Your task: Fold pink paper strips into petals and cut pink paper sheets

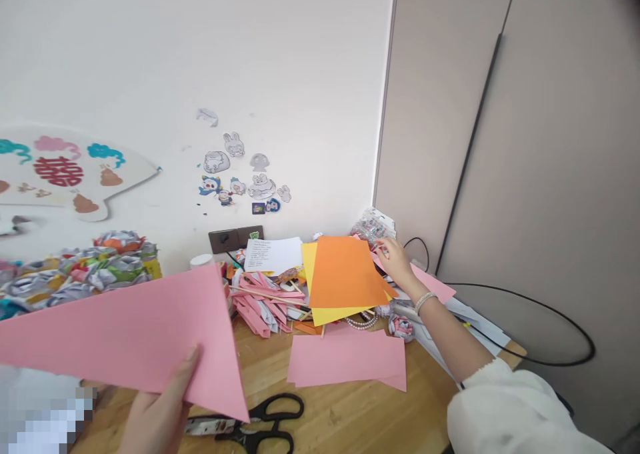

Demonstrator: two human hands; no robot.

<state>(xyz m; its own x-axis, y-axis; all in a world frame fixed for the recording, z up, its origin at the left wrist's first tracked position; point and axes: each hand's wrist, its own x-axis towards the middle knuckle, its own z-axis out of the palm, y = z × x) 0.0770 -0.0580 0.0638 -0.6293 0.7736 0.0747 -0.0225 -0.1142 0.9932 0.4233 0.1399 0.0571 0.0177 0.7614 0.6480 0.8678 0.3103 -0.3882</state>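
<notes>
My left hand (163, 401) is closed on a large pink sheet of paper (135, 327), thumb on top, and tilts it above the table's left side. Black-handled scissors (275, 421) lie just right of this hand, their blades partly hidden. My right hand (397, 264) reaches over the paper pile at the back right. Its fingers are loosely bent and apart, near a pink strip of paper (435, 284) and a clear plastic packet (375, 226). Beside it lie an orange sheet (345, 274) and a yellow sheet (330, 316).
Pink paper pieces (347, 361) lie on the wooden table (340, 417). Folded pink strips (257, 304) and sticks crowd the back, beside a handwritten note (273, 255). Crumpled paper flowers (85, 274) stand at left. A black cable (560, 301) loops by the cabinet (540, 194).
</notes>
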